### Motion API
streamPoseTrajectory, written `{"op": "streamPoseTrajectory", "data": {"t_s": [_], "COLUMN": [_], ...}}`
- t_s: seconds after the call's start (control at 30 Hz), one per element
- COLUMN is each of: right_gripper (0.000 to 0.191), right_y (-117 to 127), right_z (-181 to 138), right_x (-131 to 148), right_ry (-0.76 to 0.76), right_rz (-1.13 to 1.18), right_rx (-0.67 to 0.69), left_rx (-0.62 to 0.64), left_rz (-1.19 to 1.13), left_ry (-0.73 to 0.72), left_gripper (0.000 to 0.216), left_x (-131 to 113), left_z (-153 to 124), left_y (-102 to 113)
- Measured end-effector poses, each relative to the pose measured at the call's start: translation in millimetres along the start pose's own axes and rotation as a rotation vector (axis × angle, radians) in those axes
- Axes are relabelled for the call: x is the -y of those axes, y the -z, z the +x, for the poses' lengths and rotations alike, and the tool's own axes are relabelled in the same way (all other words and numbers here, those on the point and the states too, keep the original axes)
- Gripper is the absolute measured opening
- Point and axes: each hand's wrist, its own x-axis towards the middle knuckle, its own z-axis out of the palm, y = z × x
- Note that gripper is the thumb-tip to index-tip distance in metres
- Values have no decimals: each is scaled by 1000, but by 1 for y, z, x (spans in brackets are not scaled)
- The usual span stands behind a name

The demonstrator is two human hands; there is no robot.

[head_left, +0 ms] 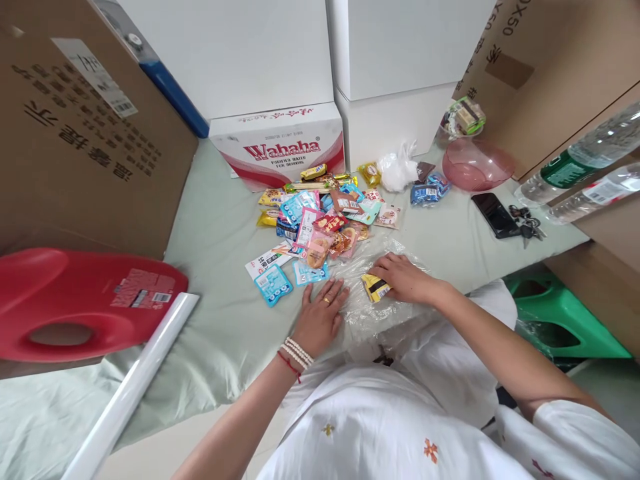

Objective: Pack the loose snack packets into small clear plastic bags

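A clear plastic bag (367,267) lies flat on the pale green cloth (215,233) in front of me. My left hand (320,317) rests flat on its left edge, fingers stretched out, a ring on one finger. My right hand (405,277) lies on the bag with fingers curled over a small yellow and black snack packet (375,288). Just beyond the bag spreads a heap of several small snack packets (325,220). Two blue packets (273,285) lie near my left fingertips.
A Wahaha carton (280,143) and white boxes stand behind the heap. A pink bowl (477,163), a phone (495,215) and keys (527,227) are at the right. Cardboard boxes, a red stool (75,300), a white roll (130,387), water bottles (585,153) and a green stool (565,313) surround the cloth.
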Motion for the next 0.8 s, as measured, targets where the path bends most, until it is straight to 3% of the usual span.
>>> {"op": "streamPoseTrajectory", "data": {"t_s": [0.17, 0.27, 0.4, 0.5, 0.57, 0.67, 0.73, 0.8], "right_gripper": [55, 76, 94, 101, 91, 55, 37, 28], "right_y": [-2, 2, 6, -13, -38, -73, -79, -65], "right_z": [5, -3, -49, -94, -116, -128, -127, -121], "right_x": [8, 7, 1, -2, -2, -4, -8, -14], "right_ry": [-20, 6, 86, 98, 49, -53, -72, -52], "right_rz": [-20, 36, 215, 267, 177, 48, 82, 195], "right_rx": [2, -36, -174, -214, -208, -264, -324, -365], "left_rx": [-79, 23, 143, 134, 98, 25, -14, -58], "left_rz": [-35, -91, -153, -161, -151, -140, -162, -217], "left_ry": [-98, -259, -318, -333, -342, -342, -302, -220], "left_gripper": [76, 87, 94, 84, 78, 56, 30, 26], "left_x": [2, 3, 7, 11, 11, 10, 8, 7], "left_z": [-9, -16, -24, -27, -29, -28, -26, -21], "left_y": [8, 16, 22, 20, 15, 3, -2, -3]}}
